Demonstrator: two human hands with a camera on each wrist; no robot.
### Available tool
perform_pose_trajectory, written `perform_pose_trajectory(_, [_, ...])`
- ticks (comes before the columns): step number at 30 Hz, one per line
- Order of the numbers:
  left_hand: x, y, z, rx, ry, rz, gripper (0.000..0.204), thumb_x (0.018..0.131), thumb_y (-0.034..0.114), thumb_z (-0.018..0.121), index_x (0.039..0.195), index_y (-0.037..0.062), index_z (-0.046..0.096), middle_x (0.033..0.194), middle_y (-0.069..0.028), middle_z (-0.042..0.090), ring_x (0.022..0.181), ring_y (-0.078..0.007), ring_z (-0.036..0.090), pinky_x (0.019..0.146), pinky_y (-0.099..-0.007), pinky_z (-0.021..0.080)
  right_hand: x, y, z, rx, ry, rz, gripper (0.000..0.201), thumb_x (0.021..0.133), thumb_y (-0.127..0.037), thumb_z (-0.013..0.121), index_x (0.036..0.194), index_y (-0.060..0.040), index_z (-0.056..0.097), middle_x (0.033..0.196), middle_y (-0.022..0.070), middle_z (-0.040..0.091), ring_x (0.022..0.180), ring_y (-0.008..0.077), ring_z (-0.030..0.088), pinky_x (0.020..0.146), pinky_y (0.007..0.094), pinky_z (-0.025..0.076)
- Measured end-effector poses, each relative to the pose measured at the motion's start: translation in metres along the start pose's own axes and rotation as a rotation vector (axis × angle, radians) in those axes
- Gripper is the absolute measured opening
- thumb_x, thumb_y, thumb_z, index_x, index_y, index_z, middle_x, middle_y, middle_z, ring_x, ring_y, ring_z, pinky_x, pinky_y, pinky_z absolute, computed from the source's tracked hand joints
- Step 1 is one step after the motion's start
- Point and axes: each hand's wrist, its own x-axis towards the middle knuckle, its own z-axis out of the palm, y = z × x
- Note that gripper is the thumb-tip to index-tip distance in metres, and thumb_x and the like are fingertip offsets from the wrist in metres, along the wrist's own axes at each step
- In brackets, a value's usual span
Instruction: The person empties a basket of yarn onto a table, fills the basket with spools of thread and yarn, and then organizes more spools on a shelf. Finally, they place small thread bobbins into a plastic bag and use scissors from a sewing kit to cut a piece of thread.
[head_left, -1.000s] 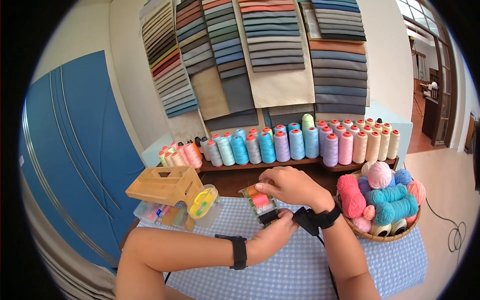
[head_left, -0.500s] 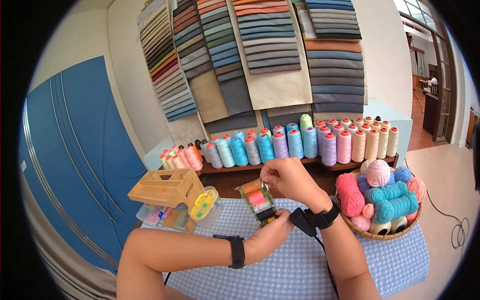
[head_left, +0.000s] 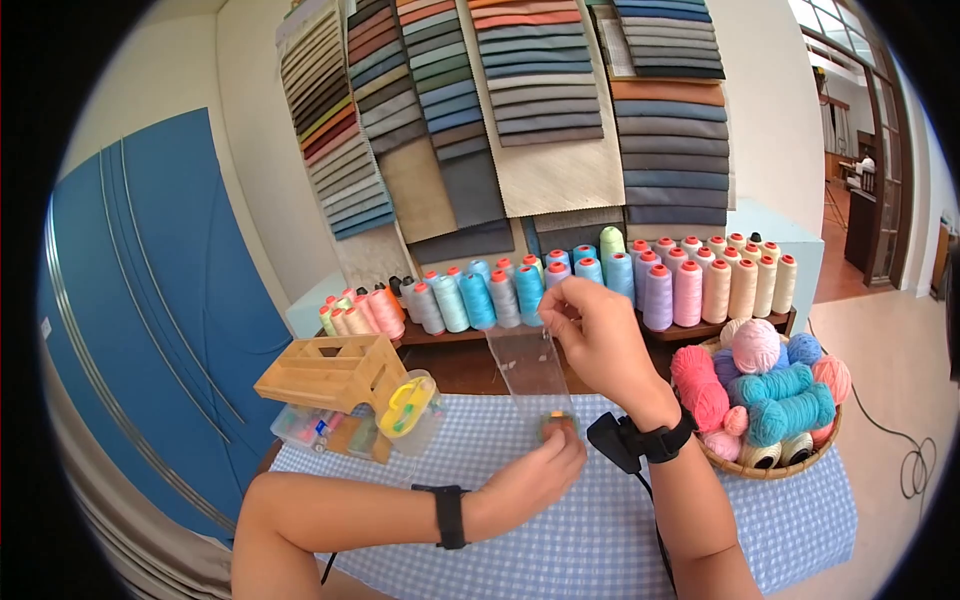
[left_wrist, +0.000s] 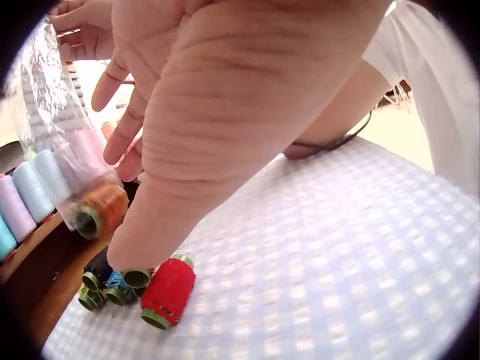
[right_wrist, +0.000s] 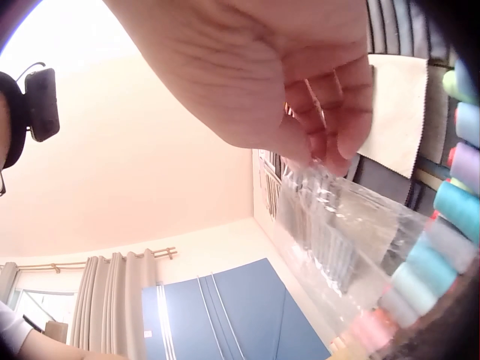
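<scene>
My right hand [head_left: 605, 345] pinches a clear plastic bag [head_left: 530, 365] by its upper corner, and the bag hangs down over the table. In the left wrist view an orange thread spool [left_wrist: 109, 204] overlaps the bag's lower end. Below it, my left hand [head_left: 535, 475] is low over the tablecloth with its fingers loosely extended. Close under its thumb, a red thread spool [left_wrist: 171, 291] lies on the cloth beside several darker small spools [left_wrist: 116, 291], partly hidden by that thumb. The right wrist view shows the bag see-through and crinkled under my right fingertips [right_wrist: 334, 161].
A wicker basket [head_left: 765, 472] of yarn balls stands on the right. To the left are a wooden caddy [head_left: 325, 378], a clear container with a yellow-handled item [head_left: 408, 403] and a clear box [head_left: 292, 425]. Thread cones [head_left: 535, 297] line the shelf behind.
The thread spools have come out of the bag onto the cloth near my left hand. My right hand has moved slightly up and right with the bag; my left hand has let go of it.
</scene>
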Motion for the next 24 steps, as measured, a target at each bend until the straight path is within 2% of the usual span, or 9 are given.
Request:
perform_pose_trajectory(4, [-0.022,0.009,-0.006,-0.235,0.167,-0.036,0.037,0.09,0.021,0.057,0.124,0.0054,0.063,0.118,-0.0097,0.06,0.121,-0.0254,0.054,0.094,-0.038,0.044,0.004,-0.007,-0.01,-0.006,0.247,-0.072,0.008,0.087,0.003,0.067,0.091,0.0014,0.061,0.083,0.0155,0.066,0.075,0.0327,0.066,0.066,0.0382,0.052])
perform_pose_trajectory(5, [-0.029,0.013,-0.007,-0.41,0.198,-0.075,0.038,0.088,0.02,0.059,0.124,0.0063,0.063,0.118,-0.0091,0.061,0.119,-0.0249,0.056,0.092,-0.0378,0.045,0.004,-0.01,-0.012,-0.026,0.282,-0.086,0.008,0.089,0.002,0.068,0.094,0.0011,0.062,0.082,0.0125,0.067,0.074,0.0261,0.068,0.063,0.0342,0.052])
perform_pose_trajectory(10, [-0.065,0.023,-0.005,-0.883,0.166,-0.242,0.039,0.085,0.019,0.066,0.123,0.0095,0.065,0.118,-0.0074,0.062,0.113,-0.0244,0.06,0.087,-0.0365,0.046,0.003,-0.002,-0.01,0.117,0.241,0.06,0.005,0.093,-0.002,0.067,0.094,0.0013,0.063,0.078,0.0073,0.068,0.068,0.0134,0.068,0.055,0.0282,0.051])
perform_pose_trajectory(12, [-0.081,0.025,0.003,-1.123,0.143,-0.415,0.035,0.085,0.019,0.069,0.119,0.0107,0.068,0.114,-0.0052,0.064,0.106,-0.023,0.064,0.083,-0.0368,0.05,0.002,0.01,0.0,0.314,0.131,0.286,0.006,0.094,-0.005,0.066,0.094,0.001,0.064,0.077,0.0058,0.069,0.064,0.0101,0.067,0.052,0.0254,0.052])
perform_pose_trajectory(15, [-0.102,0.036,0.015,-1.236,0.123,-0.466,0.028,0.085,0.019,0.071,0.112,0.0116,0.07,0.105,-0.0037,0.065,0.095,-0.0209,0.067,0.077,-0.0365,0.054,-0.004,0.032,0.025,0.428,-0.008,0.5,0.009,0.095,-0.008,0.065,0.095,0.0011,0.065,0.076,0.0051,0.069,0.064,0.0085,0.067,0.051,0.0234,0.053])
perform_pose_trajectory(18, [-0.112,0.048,0.015,-1.287,0.196,-0.469,0.021,0.086,0.019,0.071,0.105,0.0111,0.072,0.094,-0.0032,0.067,0.082,-0.0206,0.069,0.07,-0.0357,0.057,-0.017,0.051,0.052,0.261,-0.169,0.605,0.015,0.094,-0.011,0.067,0.1,0.0025,0.065,0.077,0.0078,0.071,0.064,0.0104,0.069,0.053,0.0252,0.054])
perform_pose_trajectory(20, [-0.117,0.05,0.013,-1.302,0.2,-0.485,0.019,0.086,0.019,0.071,0.104,0.0106,0.072,0.09,-0.0036,0.066,0.078,-0.0209,0.069,0.068,-0.0352,0.057,-0.025,0.055,0.057,0.087,-0.224,0.563,0.022,0.093,-0.017,0.07,0.104,0.0011,0.065,0.08,0.0108,0.073,0.066,0.0186,0.072,0.059,0.0309,0.056])
perform_pose_trajectory(22, [-0.123,0.049,0.012,-1.323,0.213,-0.501,0.018,0.086,0.019,0.071,0.102,0.0101,0.072,0.086,-0.004,0.066,0.075,-0.0212,0.069,0.067,-0.0347,0.057,-0.028,0.055,0.054,-0.392,-0.195,0.182,0.03,0.091,-0.023,0.073,0.109,-0.0008,0.065,0.085,0.013,0.075,0.072,0.0277,0.073,0.067,0.0361,0.057])
perform_pose_trajectory(24, [-0.131,0.045,0.012,-1.311,0.129,-0.559,0.017,0.086,0.019,0.071,0.101,0.0092,0.072,0.079,-0.0049,0.064,0.071,-0.0222,0.068,0.064,-0.0347,0.056,-0.022,0.033,0.038,-0.35,-0.277,0.272,0.026,0.09,-0.024,0.073,0.106,-0.0036,0.068,0.086,0.0131,0.075,0.078,0.032,0.073,0.071,0.0393,0.057])
